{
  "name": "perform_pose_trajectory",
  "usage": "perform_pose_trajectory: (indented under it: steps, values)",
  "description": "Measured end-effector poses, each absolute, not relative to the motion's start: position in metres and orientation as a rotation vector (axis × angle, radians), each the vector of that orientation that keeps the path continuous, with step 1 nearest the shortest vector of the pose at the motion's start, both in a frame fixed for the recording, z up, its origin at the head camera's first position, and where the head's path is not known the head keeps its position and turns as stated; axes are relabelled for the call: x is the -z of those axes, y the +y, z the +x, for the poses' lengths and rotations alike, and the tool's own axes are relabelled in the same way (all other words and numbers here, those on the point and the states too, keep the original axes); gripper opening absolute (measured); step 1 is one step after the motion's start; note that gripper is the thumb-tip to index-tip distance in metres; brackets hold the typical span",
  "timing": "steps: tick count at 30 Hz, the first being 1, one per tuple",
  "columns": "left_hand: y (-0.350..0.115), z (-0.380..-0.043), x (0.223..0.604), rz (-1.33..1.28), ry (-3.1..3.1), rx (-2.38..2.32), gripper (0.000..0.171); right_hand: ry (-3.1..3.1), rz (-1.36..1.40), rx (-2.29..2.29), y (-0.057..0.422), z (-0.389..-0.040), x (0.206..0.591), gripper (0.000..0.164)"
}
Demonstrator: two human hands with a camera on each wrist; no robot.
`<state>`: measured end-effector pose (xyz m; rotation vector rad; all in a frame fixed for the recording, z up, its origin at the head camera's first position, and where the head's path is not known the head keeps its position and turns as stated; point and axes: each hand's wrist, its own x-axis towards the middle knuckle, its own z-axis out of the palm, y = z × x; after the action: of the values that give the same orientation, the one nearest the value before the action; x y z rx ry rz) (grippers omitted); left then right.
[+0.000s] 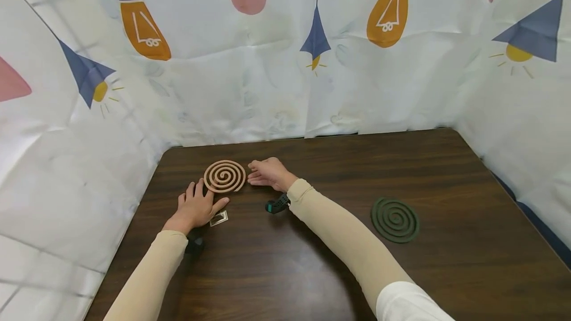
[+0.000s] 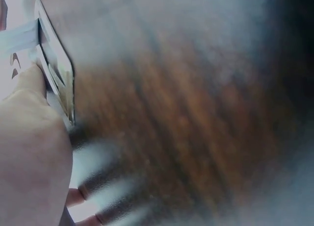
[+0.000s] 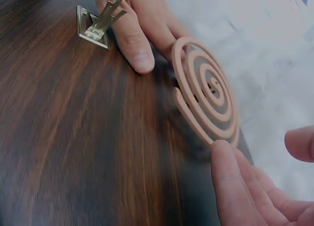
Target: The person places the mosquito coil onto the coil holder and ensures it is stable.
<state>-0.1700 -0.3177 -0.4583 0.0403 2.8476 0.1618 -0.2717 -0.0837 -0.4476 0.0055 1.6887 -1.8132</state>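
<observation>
1. Two coils rested at the brown table (image 1: 308, 261): the tan coil (image 1: 225, 176) left of centre in the head view, the green coil (image 1: 395, 220) toward the lower right, well apart from it.
2. The person's left hand (image 1: 196, 209) was at the left of the head view, its fingers spread and grasping nothing. Its fingertips reached the lower left edge of the tan coil, and its thumb pointed right, just beside the metal stand (image 1: 219, 218).
3. The person's right hand (image 1: 271, 175) was at the tan coil's right edge, its fingers released and slightly bent. In the lower right of the right wrist view one fingertip overlapped the rim; whether it pressed there could not be told.
4. The tan coil showed wide gaps between its turns, so it appeared to be a single spiral. The green coil's turns sat close; whether it was one spiral or a nested pair could not be told.
5. In the upper left of the right wrist view, the stand's prong (image 3: 101, 26) stuck up from its frame.
6. Placing the tan coil looked nearly done, since neither hand gripped it. The stand bore neither coil, so any mounting was not yet done.
</observation>
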Motion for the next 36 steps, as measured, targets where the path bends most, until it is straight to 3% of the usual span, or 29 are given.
perform_pose_trajectory:
  steps: [36]
  values:
    - [-0.322,-0.165,0.458,0.081,2.876,-0.227,0.095,1.851,-0.036,1.84,0.036,-0.284,0.43,0.043]
